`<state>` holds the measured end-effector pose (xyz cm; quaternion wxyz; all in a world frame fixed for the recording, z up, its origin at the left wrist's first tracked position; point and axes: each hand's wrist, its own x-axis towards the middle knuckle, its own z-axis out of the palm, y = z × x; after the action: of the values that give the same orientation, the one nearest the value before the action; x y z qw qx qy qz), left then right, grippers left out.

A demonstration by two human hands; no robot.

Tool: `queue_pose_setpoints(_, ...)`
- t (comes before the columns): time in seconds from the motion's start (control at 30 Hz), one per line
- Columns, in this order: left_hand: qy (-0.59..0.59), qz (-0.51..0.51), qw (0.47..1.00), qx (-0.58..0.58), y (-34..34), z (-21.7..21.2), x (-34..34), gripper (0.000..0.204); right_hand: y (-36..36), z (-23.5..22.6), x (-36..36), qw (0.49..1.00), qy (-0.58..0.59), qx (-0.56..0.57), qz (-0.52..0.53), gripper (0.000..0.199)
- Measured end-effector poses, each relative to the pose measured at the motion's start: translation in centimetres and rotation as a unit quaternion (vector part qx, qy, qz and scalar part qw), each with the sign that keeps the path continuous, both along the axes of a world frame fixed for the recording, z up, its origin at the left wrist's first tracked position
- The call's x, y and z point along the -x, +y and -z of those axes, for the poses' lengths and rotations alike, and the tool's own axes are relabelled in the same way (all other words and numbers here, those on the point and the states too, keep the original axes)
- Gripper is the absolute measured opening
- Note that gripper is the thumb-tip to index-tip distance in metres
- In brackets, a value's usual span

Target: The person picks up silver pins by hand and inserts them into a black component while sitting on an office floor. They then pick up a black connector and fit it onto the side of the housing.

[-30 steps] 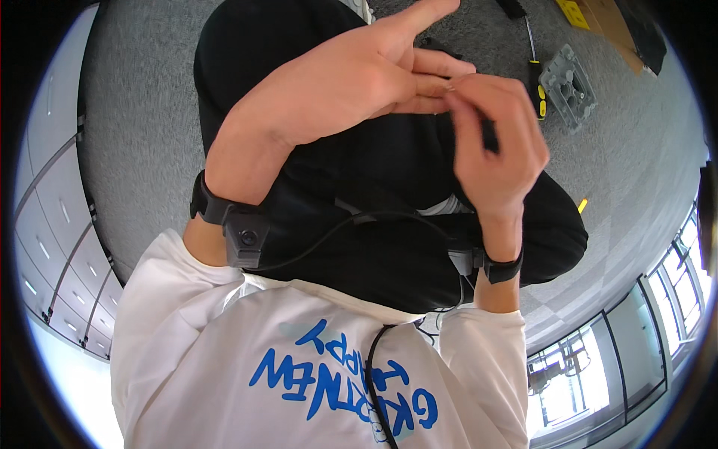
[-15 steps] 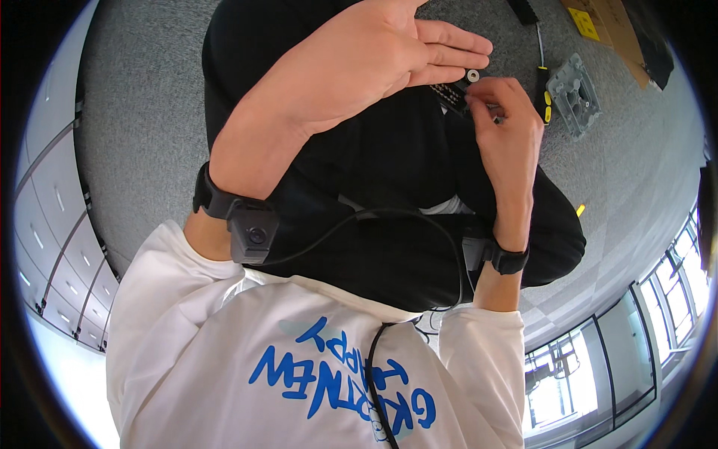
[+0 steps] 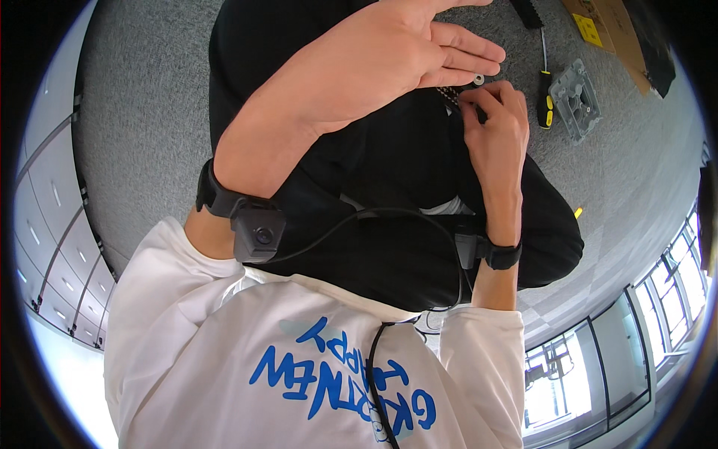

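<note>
Since a second ago, the right hand (image 3: 499, 123) has come away from the left hand (image 3: 396, 60), whose fingertips it was meeting, and now works just below them; a silver ring-shaped piece (image 3: 479, 79) and a dark part with a row of small brass-coloured beads or studs (image 3: 449, 93), both covered then, now show beyond the fingers. The left hand is spread out flat, its fingers stretched toward the right and gripping nothing that shows; its upper side is cut by the frame's top edge. On the right hand the thumb and forefinger are bent toward each other, their tips close together at the near side of the studded part; whether they pinch anything, I cannot tell. The ring lies by the tip of the left hand's lowest finger, and the studded part is mostly hidden between the two hands, above the black trousers (image 3: 396, 161).

To the right, on the grey carpet (image 3: 149, 112), lie a screwdriver (image 3: 545, 93) with a black and yellow handle and, just beside it, a grey moulded housing (image 3: 576, 101). Farther off stands a cardboard box (image 3: 617, 34) bearing a yellow label (image 3: 588, 30).
</note>
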<state>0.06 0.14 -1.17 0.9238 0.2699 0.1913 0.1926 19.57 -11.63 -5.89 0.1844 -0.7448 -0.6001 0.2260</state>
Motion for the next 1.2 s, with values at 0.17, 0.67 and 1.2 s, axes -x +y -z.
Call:
queue_pose_setpoints(0.17,0.000,-0.001,1.000,0.002,0.0,-0.1,0.0,0.067,0.2,0.6,0.0,0.993,-0.079,-0.063,-0.065,0.006)
queue_pose_setpoints(0.67,0.001,-0.001,1.000,0.003,0.0,-0.1,0.1,0.067,0.2,0.8,0.0,0.992,-0.088,-0.048,-0.082,0.010)
queue_pose_setpoints(1.2,0.034,-0.003,0.999,-0.015,-0.1,-0.2,-0.2,0.062,0.6,1.1,0.1,0.982,-0.121,-0.054,-0.136,0.026)
